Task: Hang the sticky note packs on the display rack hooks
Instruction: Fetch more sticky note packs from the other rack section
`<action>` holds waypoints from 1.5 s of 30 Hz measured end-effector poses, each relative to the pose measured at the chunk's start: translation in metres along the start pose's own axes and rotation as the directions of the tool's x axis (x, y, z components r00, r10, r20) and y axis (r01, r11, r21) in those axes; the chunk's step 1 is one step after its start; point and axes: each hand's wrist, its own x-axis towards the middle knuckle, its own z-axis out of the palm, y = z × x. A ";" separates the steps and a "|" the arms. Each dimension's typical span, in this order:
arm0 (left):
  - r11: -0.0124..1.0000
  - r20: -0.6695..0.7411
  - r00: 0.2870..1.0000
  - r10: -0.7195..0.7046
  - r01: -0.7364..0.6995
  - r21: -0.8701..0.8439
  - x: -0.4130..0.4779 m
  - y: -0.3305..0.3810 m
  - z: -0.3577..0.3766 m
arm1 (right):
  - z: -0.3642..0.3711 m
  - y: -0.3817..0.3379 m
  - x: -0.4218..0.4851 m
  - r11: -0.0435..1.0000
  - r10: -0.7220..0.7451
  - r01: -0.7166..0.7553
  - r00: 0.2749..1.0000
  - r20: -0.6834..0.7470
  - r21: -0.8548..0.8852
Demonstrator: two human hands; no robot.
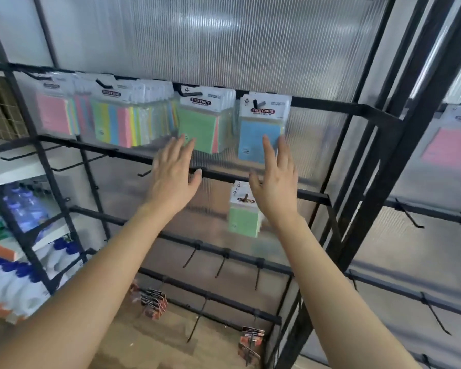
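Matt black metal rack [330,104]; ribbed translucent plastic back panel [224,35]; glossy clear film over paper sticky note packs [253,139].

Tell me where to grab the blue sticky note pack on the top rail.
Pinch the blue sticky note pack by its side edges, from the front: it hangs flat facing you, and its hook pokes outward through the header card, so it should slide off toward you.

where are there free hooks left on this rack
Free: the bare black hooks on the second rail, left of the left hand, and the row of empty hooks on the third rail below the lone green sticky note pack. Crowded: the top rail, filled with multicoloured sticky note packs through to the blue-fronted pack.
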 end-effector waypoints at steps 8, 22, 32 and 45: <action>0.983 -0.077 0.980 0.185 -0.186 0.002 0.088 -0.027 -0.016 | -0.024 -0.018 0.056 0.971 0.113 -0.116 0.993 -0.025 -0.207; 0.940 -0.288 0.913 0.287 -0.327 -0.099 0.147 -0.037 -0.020 | -0.040 -0.017 0.098 0.930 -0.004 -0.063 0.983 -0.183 -0.361; 0.949 -0.146 0.955 0.257 -0.278 -0.147 0.156 -0.036 -0.024 | -0.051 -0.031 0.110 0.945 0.128 -0.119 0.992 0.011 -0.306; 0.907 -0.275 0.914 0.299 -0.362 -0.216 0.119 -0.040 -0.048 | -0.061 -0.052 0.083 0.977 0.162 -0.171 0.984 -0.075 -0.131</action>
